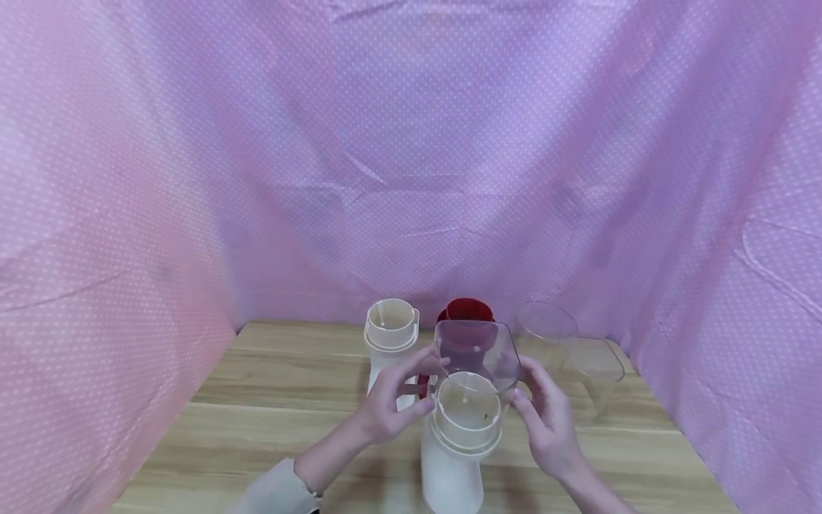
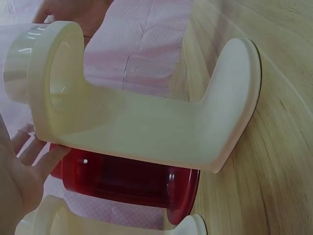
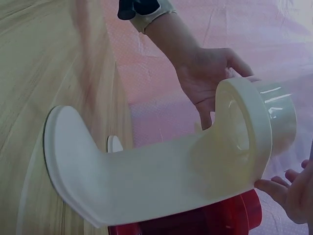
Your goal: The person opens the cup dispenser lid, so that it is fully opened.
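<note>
A clear plastic container [image 1: 477, 346] with a rounded-square rim sits over the round collar of a cream C-shaped stand [image 1: 452, 478], close in front of me. My left hand [image 1: 388, 403] holds the container's left side, thumb low near the collar. On the opposite side, my right hand [image 1: 549, 425] holds it with thumb and fingers. In the left wrist view the cream stand [image 2: 142, 122] stands upright on its foot, and a left fingertip meets the collar's edge. The right wrist view shows a right fingertip at that collar too. The container's lower part is hard to make out.
Another cream stand [image 1: 392, 339] is at the back left. Just behind the container is a red stand [image 1: 470, 308]. Two more clear containers, one round-rimmed [image 1: 546, 335] and one square-rimmed [image 1: 597, 360], stand at the right on the wooden table [image 1: 270, 400]. Pink dotted cloth [image 1: 411, 178] surrounds the table.
</note>
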`<state>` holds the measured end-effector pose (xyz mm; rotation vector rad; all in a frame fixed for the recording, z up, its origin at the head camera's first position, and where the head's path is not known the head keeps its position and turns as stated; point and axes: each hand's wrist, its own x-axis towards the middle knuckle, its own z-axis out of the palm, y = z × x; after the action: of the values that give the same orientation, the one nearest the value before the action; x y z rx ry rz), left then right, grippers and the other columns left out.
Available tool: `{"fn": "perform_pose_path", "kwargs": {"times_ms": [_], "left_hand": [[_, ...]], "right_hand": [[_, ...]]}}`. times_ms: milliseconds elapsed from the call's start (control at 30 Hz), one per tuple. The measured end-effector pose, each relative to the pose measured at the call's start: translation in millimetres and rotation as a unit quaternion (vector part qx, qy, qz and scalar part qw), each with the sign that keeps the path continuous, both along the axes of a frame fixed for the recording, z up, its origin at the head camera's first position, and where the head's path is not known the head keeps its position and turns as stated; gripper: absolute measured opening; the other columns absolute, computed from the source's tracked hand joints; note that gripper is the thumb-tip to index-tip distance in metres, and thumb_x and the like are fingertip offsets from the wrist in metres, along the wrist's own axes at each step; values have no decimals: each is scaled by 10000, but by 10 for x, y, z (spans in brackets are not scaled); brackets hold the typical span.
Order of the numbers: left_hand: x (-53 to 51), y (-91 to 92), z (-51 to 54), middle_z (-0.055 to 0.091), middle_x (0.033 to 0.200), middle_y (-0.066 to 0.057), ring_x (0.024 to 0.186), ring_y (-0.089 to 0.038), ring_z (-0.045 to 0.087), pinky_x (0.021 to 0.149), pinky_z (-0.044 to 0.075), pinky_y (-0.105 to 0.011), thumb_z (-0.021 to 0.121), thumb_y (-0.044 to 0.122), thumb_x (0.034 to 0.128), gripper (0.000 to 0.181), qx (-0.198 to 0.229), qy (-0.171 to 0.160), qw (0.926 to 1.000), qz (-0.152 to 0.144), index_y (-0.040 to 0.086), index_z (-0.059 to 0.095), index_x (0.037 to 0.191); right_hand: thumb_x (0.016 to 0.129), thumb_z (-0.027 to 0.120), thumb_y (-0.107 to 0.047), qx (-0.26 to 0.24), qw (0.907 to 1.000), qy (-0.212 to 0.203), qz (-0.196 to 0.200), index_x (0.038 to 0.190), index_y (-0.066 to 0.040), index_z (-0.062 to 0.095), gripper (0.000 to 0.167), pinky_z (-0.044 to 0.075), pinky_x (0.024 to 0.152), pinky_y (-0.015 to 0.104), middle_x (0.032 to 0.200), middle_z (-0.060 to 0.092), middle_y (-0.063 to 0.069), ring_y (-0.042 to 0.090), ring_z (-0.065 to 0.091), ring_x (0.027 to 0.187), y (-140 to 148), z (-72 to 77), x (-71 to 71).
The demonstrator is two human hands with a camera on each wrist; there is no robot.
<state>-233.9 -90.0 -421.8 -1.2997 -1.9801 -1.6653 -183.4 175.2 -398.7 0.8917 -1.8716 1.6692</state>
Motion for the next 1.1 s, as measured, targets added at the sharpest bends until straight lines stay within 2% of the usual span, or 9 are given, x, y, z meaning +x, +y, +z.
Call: {"fn": "perform_pose_path", "kwargs": {"times_ms": [167, 300, 400, 500, 600, 700, 733, 933, 1100], "left_hand": [[49, -23, -1, 730, 1325, -211, 1217, -222, 725, 801, 667, -305, 701, 105, 920, 689, -21, 34, 9992, 404, 20, 463, 1562], [54, -72, 7, 746, 1310, -170, 1204, -247, 733, 783, 674, -316, 752, 140, 891, 733, -58, 43, 9986, 517, 38, 469, 1560], [0, -103, 39, 715, 1341, -204, 1235, -288, 715, 876, 672, -382, 762, 95, 877, 787, -87, 144, 9996, 238, 19, 425, 1584], [-80, -123, 85, 636, 1420, -267, 1317, -331, 662, 1005, 630, -460, 737, 9, 882, 805, -86, 105, 9994, -311, -15, 377, 1601], [-154, -137, 123, 573, 1475, -313, 1356, -367, 631, 1048, 605, -471, 712, -42, 888, 802, -145, -21, 9969, -770, -43, 352, 1604], [-192, -154, 143, 563, 1498, -313, 1355, -384, 636, 1030, 610, -421, 716, -30, 901, 793, -316, -87, 9955, -892, -40, 354, 1606], [-197, -158, 149, 558, 1509, -309, 1364, -386, 632, 1022, 611, -404, 720, -24, 907, 745, -368, -101, 9953, -894, -29, 399, 1579], [-176, -159, 159, 621, 1497, -225, 1325, -302, 676, 944, 628, -319, 744, 65, 939, 671, -671, -262, 9958, -558, 47, 468, 1550], [-80, -128, 166, 680, 1453, -128, 1290, -235, 701, 899, 634, -274, 786, 151, 927, 733, -778, -487, 9958, -29, 151, 467, 1588]], "right_hand": [[981, 366, 153, 112, 9994, 174, -284, 1409, 150, 522, 456, 620, 784, 230, 1305, 699, -26, 52, 678, 1123, -76, -22, -39], [1008, 336, 93, 208, 9992, -30, -346, 1434, 106, 535, 471, 637, 809, 269, 1302, 706, -61, 58, 697, 1127, -116, -22, -59], [1019, 329, 91, 44, 9993, -107, -359, 1418, 119, 545, 454, 629, 844, 247, 1293, 717, -70, 56, 697, 1133, -117, -2, -59], [1029, 338, 115, -82, 9989, -82, -459, 1369, 138, 565, 409, 621, 843, 213, 1228, 733, -80, 40, 702, 1072, -94, 25, -48], [1029, 354, 140, 21, 9987, -75, -502, 1330, 134, 585, 379, 620, 861, 207, 1185, 741, -69, 44, 708, 1041, -60, 37, -35], [1035, 370, 140, 305, 9982, -159, -497, 1320, 102, 606, 372, 614, 876, 205, 1166, 735, -57, 45, 708, 1043, -40, 30, -21], [1039, 377, 134, 395, 9978, -216, -486, 1327, 86, 610, 374, 615, 882, 210, 1167, 734, -49, 48, 709, 1048, -36, 24, -19], [1066, 359, 86, 661, 9958, -335, -536, 1379, 15, 615, 410, 610, 917, 221, 1180, 741, 49, 71, 707, 1081, -46, 10, -19], [1084, 292, 53, 683, 9959, -351, -479, 1435, 59, 567, 446, 595, 965, 203, 1288, 731, -21, 41, 691, 1177, -61, 9, -52]]}}
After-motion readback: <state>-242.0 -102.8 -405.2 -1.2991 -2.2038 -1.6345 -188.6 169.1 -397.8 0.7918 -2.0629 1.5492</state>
